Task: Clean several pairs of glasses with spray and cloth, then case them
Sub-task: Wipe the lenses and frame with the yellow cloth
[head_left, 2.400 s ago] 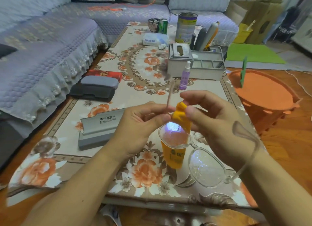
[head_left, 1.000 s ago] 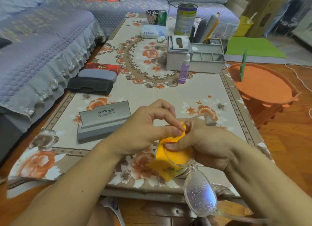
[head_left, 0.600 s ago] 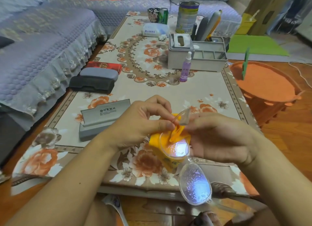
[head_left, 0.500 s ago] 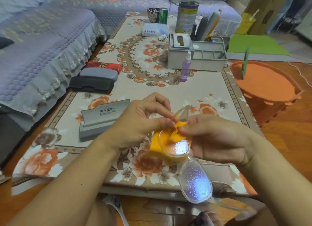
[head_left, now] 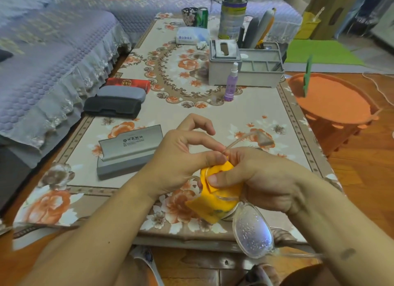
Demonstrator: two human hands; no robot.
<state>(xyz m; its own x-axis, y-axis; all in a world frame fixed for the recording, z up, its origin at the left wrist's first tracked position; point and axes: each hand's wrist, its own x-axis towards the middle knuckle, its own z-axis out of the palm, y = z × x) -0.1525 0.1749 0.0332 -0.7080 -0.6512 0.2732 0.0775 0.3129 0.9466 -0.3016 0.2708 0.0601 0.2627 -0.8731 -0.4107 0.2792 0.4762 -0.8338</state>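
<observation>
Clear-framed glasses [head_left: 251,230] being held over the bench's [head_left: 191,113] near edge, one lens being pinched in yellow cloth [head_left: 215,200] by right hand [head_left: 262,179], left hand [head_left: 183,157] grip closed on the frame, open bench beyond, grey case [head_left: 130,151] lying left

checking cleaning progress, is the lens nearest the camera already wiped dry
No, the near lens is speckled with spray droplets, while the yellow cloth covers the other lens.

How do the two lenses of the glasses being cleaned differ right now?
The upper lens is wrapped in the yellow cloth and pinched by the right hand; the lower lens is bare and untouched. The lower lens is speckled with spray droplets; the upper one's surface is mostly hidden. Both sit in one clear frame.
</observation>
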